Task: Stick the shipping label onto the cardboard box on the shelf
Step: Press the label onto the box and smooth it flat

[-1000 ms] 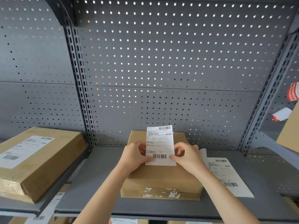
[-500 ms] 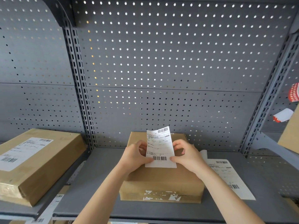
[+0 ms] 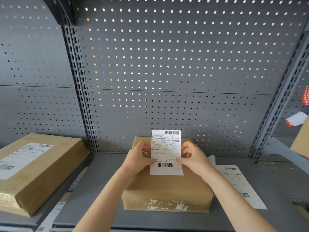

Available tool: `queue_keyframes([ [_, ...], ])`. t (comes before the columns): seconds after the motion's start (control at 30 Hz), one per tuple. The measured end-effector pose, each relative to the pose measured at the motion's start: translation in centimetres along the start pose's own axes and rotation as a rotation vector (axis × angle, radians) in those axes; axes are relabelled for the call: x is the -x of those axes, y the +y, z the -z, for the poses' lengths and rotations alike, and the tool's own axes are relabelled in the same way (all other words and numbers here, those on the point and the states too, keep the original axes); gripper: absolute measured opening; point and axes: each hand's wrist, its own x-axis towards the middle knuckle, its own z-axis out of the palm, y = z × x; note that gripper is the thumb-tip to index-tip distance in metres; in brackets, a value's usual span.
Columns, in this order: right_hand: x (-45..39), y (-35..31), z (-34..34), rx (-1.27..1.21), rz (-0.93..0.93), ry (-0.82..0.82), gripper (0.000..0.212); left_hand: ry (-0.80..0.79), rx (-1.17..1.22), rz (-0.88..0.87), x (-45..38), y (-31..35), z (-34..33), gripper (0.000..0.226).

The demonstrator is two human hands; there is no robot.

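A brown cardboard box (image 3: 167,190) sits in the middle of the grey metal shelf (image 3: 100,190), with torn white tape scraps on its front face. Above its top I hold a white shipping label (image 3: 166,153) upright, printed side toward me, barcodes at top and bottom. My left hand (image 3: 139,158) pinches the label's left edge and my right hand (image 3: 194,158) pinches its right edge. The label's lower edge is close to the box top; I cannot tell whether it touches.
A larger cardboard box (image 3: 38,171) with a label lies on the left shelf section. A loose label sheet (image 3: 240,185) lies on the shelf right of the middle box. Perforated grey back panel (image 3: 167,64) behind. Another box edge (image 3: 301,139) and red-white tape (image 3: 306,96) at far right.
The label bent to a tilt half a second ago and now stands straight and flat again. Both hands stay on its edges over the box.
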Motion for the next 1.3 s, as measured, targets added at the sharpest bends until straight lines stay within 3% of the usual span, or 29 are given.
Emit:
queue_keyframes([
  [0.7,-1.3,0.7,-0.1,0.154,0.02,-0.022,0.027,-0.082,-0.019,0.0,-1.0,-0.1,0.2,0.042],
  [1.3,-2.0,0.3,0.1,0.023,0.025,-0.015,0.027,-0.015,0.025,-0.024,-1.7,0.0,0.0,0.035],
])
